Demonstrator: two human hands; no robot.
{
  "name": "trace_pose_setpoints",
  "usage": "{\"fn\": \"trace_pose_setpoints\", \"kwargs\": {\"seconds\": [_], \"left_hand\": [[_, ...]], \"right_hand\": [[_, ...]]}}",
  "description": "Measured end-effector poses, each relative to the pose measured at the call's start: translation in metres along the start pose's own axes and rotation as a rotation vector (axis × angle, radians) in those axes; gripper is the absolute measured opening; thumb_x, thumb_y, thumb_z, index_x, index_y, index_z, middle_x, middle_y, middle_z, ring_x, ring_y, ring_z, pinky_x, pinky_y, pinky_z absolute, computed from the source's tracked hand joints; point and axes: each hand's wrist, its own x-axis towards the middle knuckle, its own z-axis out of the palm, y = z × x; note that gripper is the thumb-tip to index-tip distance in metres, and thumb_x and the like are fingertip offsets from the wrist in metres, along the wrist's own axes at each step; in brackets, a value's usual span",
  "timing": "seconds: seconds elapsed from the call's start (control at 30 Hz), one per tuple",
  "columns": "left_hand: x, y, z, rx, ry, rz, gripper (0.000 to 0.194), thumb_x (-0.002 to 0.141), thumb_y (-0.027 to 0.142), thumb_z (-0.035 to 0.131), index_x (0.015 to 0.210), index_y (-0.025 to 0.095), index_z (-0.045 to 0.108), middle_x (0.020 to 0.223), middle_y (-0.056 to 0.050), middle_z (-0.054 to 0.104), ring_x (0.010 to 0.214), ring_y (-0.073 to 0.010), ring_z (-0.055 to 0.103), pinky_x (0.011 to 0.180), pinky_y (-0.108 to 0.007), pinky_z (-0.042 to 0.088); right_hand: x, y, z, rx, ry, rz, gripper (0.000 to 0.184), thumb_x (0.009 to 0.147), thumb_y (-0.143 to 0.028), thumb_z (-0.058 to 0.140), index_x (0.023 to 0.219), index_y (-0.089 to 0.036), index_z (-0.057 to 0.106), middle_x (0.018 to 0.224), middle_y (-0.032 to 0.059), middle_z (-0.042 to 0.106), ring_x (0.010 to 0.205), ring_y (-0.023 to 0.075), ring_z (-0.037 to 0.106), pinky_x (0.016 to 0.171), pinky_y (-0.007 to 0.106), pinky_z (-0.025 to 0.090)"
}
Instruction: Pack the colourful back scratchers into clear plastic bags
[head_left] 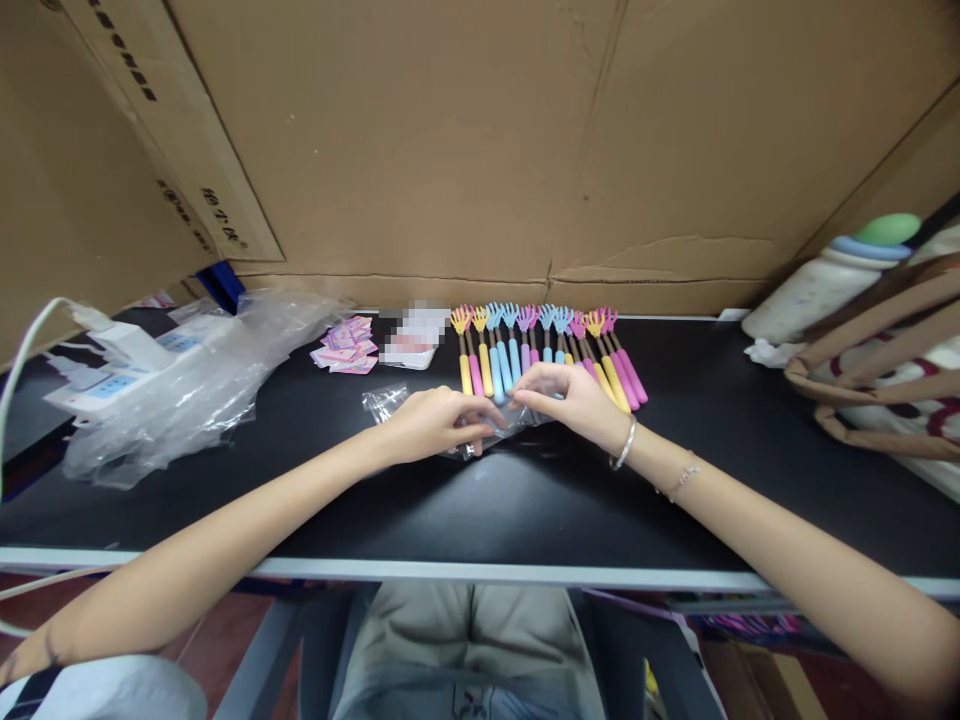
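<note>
A crinkled clear plastic bag point(511, 432) lies low over the black table, between my two hands. My left hand point(439, 425) has its fingers closed on the bag's left side, and a ring shows on one finger. From the right, my right hand point(570, 395) pinches the bag close to my left fingertips; part of the grip is hidden. Just behind my hands is a row of small hand-shaped back scratchers point(512, 350) with yellow, blue, purple and pink heads and handles. Another piece of clear plastic point(385, 400) shows beside my left wrist.
Small pink-purple cards point(347, 345) lie in a loose pile, beside a white stack point(415, 340). At left, clear plastic bags point(187, 400) lie against a power strip point(112, 380). A white bottle point(817, 285) and a bag with brown straps point(885, 370) stand at right. Cardboard point(420, 140) walls the back.
</note>
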Motion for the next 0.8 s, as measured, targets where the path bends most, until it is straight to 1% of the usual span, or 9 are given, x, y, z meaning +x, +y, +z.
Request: {"fn": "trace_pose_setpoints", "kwargs": {"seconds": [0.13,0.23,0.3,0.43,0.5,0.57,0.63,0.7,0.8], "left_hand": [[0.0,-0.001,-0.001,-0.016,0.009,0.021,0.024,0.089,0.035,0.052,0.106,0.025,0.065,0.074,0.005,0.072,0.054,-0.0075,0.058,0.057,-0.016,0.037],[0.0,-0.001,-0.004,-0.056,-0.001,0.042,0.024,0.088,0.034,0.052,0.105,0.023,0.064,0.077,0.003,0.072,0.057,-0.008,0.06,0.06,-0.017,0.04],[-0.001,0.0,-0.008,-0.109,-0.008,0.045,0.025,0.088,0.034,0.053,0.106,0.022,0.064,0.079,0.002,0.072,0.06,-0.0088,0.062,0.063,-0.017,0.043],[-0.003,-0.001,-0.019,-0.201,0.009,0.008,0.029,0.087,0.036,0.053,0.107,0.019,0.063,0.083,-0.002,0.072,0.068,-0.0109,0.065,0.066,-0.019,0.047],[-0.003,-0.003,-0.025,-0.209,0.041,0.017,0.029,0.086,0.036,0.053,0.106,0.018,0.064,0.086,-0.003,0.072,0.071,-0.0115,0.065,0.068,-0.019,0.048],[-0.002,-0.006,-0.029,-0.197,0.068,0.04,0.03,0.086,0.037,0.052,0.106,0.018,0.064,0.086,-0.003,0.071,0.069,-0.0111,0.064,0.067,-0.02,0.048],[-0.002,-0.01,-0.032,-0.168,0.08,0.036,0.03,0.086,0.038,0.052,0.105,0.017,0.063,0.08,-0.001,0.07,0.062,-0.0102,0.062,0.063,-0.019,0.047],[-0.001,-0.014,-0.032,-0.163,0.085,-0.001,0.031,0.085,0.038,0.052,0.105,0.016,0.062,0.073,0.0,0.068,0.057,-0.0101,0.059,0.057,-0.019,0.046],[0.001,-0.017,-0.031,-0.198,0.089,-0.023,0.032,0.083,0.037,0.053,0.105,0.015,0.062,0.07,0.0,0.066,0.055,-0.0098,0.056,0.048,-0.017,0.044]], "right_hand": [[0.0,-0.003,0.0,-0.011,0.036,-0.019,0.027,0.077,-0.042,0.064,0.073,-0.015,0.065,0.074,0.0049,0.069,0.065,0.013,0.061,0.06,0.026,0.047],[0.001,-0.006,-0.004,0.104,0.055,0.018,0.031,0.073,-0.046,0.068,0.074,-0.016,0.063,0.07,0.0042,0.069,0.062,0.0134,0.062,0.057,0.026,0.048],[0.001,-0.006,-0.01,0.148,0.1,0.042,0.03,0.072,-0.046,0.07,0.075,-0.017,0.062,0.069,0.0033,0.068,0.059,0.0129,0.062,0.055,0.025,0.049],[0.003,-0.001,-0.033,0.129,0.27,0.061,0.025,0.072,-0.042,0.072,0.078,-0.02,0.062,0.065,0.0,0.066,0.048,0.011,0.057,0.048,0.025,0.048],[0.004,0.003,-0.048,0.153,0.349,0.024,0.024,0.071,-0.04,0.073,0.077,-0.021,0.062,0.065,-0.0005,0.064,0.052,0.0123,0.058,0.052,0.027,0.05],[0.007,0.009,-0.063,0.146,0.426,-0.013,0.022,0.07,-0.04,0.073,0.076,-0.021,0.062,0.067,0.0006,0.065,0.058,0.0143,0.061,0.058,0.03,0.052],[0.01,0.017,-0.079,0.099,0.522,-0.022,0.022,0.069,-0.04,0.073,0.075,-0.022,0.063,0.07,0.002,0.066,0.063,0.0167,0.063,0.062,0.033,0.053],[0.013,0.028,-0.094,0.074,0.615,-0.027,0.023,0.068,-0.041,0.074,0.077,-0.022,0.064,0.072,0.003,0.067,0.067,0.0185,0.064,0.064,0.034,0.053],[0.016,0.042,-0.111,0.049,0.678,-0.015,0.029,0.065,-0.044,0.074,0.079,-0.021,0.063,0.073,0.0041,0.068,0.069,0.0205,0.065,0.063,0.036,0.053]]}}
